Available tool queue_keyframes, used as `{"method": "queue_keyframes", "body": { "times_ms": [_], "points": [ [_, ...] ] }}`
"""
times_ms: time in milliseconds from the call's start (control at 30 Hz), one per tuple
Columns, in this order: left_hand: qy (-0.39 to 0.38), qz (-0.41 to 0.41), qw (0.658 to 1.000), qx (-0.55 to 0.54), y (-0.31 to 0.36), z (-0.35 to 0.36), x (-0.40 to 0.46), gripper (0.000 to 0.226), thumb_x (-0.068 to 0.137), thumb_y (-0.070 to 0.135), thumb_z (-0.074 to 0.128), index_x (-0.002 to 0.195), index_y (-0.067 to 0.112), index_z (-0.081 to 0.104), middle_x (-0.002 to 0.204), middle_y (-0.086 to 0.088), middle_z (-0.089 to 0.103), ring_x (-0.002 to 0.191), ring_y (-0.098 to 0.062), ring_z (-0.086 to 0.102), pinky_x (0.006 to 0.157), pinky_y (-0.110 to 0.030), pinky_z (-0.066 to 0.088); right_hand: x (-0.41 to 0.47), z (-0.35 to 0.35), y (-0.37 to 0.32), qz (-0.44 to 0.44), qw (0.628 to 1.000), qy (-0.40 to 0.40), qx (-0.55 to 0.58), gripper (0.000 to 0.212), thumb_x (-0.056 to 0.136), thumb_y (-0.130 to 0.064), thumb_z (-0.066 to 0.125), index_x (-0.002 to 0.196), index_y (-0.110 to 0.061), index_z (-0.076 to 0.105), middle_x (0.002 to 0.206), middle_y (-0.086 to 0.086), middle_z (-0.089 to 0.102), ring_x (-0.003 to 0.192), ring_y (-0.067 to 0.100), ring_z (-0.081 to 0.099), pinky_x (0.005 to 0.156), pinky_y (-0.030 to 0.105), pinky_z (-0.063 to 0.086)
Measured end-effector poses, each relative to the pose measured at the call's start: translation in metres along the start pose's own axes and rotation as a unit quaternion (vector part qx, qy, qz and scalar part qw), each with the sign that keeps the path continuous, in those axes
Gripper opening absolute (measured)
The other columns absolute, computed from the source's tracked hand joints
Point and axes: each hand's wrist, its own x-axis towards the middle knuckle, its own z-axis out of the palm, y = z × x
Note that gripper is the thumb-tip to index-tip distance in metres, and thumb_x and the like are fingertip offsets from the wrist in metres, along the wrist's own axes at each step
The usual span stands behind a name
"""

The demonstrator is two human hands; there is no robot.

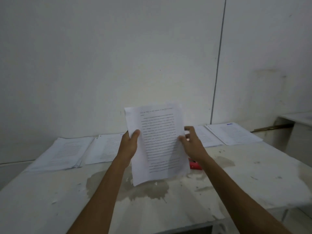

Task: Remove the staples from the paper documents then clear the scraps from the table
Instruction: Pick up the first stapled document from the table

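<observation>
Paper document (158,142) is up off the table (236,174), held upright before the wall: left hand (130,142) pinches its left edge, right hand (190,142) is at its right edge, grip blurred, can't tell. Four paper stacks line the table's far edge. One red tool (195,165) lies just behind.

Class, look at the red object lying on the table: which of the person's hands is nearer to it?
Right. The right hand is just above the red object; the left hand is across the held paper document.
</observation>
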Motion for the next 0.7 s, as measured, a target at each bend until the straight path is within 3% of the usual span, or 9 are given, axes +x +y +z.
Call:
{"method": "queue_keyframes", "body": {
  "times_ms": [100,167,233,333,433,533,633,700],
  "points": [
    [0.003,0.017,0.999,0.03,0.002,0.002,-0.008,0.041,0.099,0.04,0.047,0.135,0.02,0.052,0.119,0.006,0.06,0.111,-0.017,0.056,0.094,-0.032,0.043,0.013,-0.008,-0.047,-0.117,0.977,0.15,-0.095,0.058,0.098,-0.036,0.055,0.148,-0.033,0.026,0.145,0.005,0.041,0.123,0.02,0.05,0.1,0.043,0.044],
    [0.0,0.018,0.999,0.041,0.007,0.005,-0.009,0.04,0.098,0.044,0.047,0.132,0.023,0.052,0.114,0.009,0.06,0.107,-0.016,0.056,0.089,-0.031,0.043,0.025,-0.007,-0.081,-0.245,0.922,0.192,-0.228,0.06,0.097,-0.043,0.052,0.15,-0.033,0.026,0.149,0.003,0.038,0.135,0.021,0.038,0.111,0.043,0.031],
    [-0.005,0.026,0.999,0.042,0.013,0.01,-0.009,0.033,0.097,0.047,0.048,0.124,0.028,0.052,0.105,0.015,0.06,0.097,-0.012,0.057,0.083,-0.027,0.045,0.037,0.001,-0.107,-0.32,0.872,0.152,-0.338,0.059,0.098,-0.048,0.045,0.151,-0.031,0.028,0.151,0.003,0.039,0.141,0.022,0.033,0.117,0.044,0.024],
    [-0.011,0.041,0.999,0.028,0.018,0.015,-0.009,0.026,0.096,0.048,0.048,0.118,0.034,0.049,0.102,0.018,0.06,0.094,-0.009,0.057,0.08,-0.024,0.045,0.051,0.018,-0.123,-0.321,0.838,0.05,-0.438,0.053,0.1,-0.05,0.038,0.149,-0.029,0.034,0.147,0.002,0.047,0.136,0.023,0.039,0.117,0.044,0.021],
    [-0.004,0.035,0.999,0.029,0.016,0.013,-0.008,0.032,0.096,0.048,0.046,0.122,0.031,0.048,0.111,0.007,0.06,0.103,-0.018,0.058,0.086,-0.033,0.046,0.058,0.027,-0.125,-0.306,0.849,0.019,-0.431,0.042,0.101,-0.047,0.038,0.139,-0.03,0.046,0.131,-0.001,0.059,0.118,0.023,0.053,0.109,0.042,0.03],
    [0.025,0.03,0.999,0.022,0.015,0.006,-0.007,0.037,0.097,0.048,0.046,0.126,0.026,0.052,0.111,0.004,0.062,0.103,-0.019,0.058,0.086,-0.034,0.047,0.06,0.023,-0.122,-0.316,0.853,0.071,-0.41,0.038,0.101,-0.046,0.04,0.133,-0.03,0.051,0.122,0.0,0.063,0.111,0.023,0.057,0.104,0.042,0.034],
    [0.055,0.032,0.998,0.017,0.013,-0.003,-0.004,0.031,0.098,0.046,0.045,0.121,0.028,0.053,0.102,0.013,0.062,0.094,-0.011,0.059,0.072,-0.027,0.047,0.062,0.009,-0.112,-0.278,0.859,0.124,-0.412,0.035,0.1,-0.046,0.039,0.119,-0.026,0.06,0.108,-0.001,0.067,0.1,0.023,0.058,0.097,0.041,0.036],
    [0.066,0.031,0.997,0.012,0.012,-0.007,-0.004,0.029,0.099,0.044,0.045,0.121,0.028,0.054,0.099,0.017,0.062,0.09,-0.004,0.058,0.066,-0.022,0.045,0.064,-0.001,-0.104,-0.226,0.897,0.12,-0.361,0.032,0.099,-0.046,0.042,0.112,-0.024,0.062,0.104,-0.002,0.067,0.095,0.021,0.06,0.091,0.038,0.039]
  ]
}}
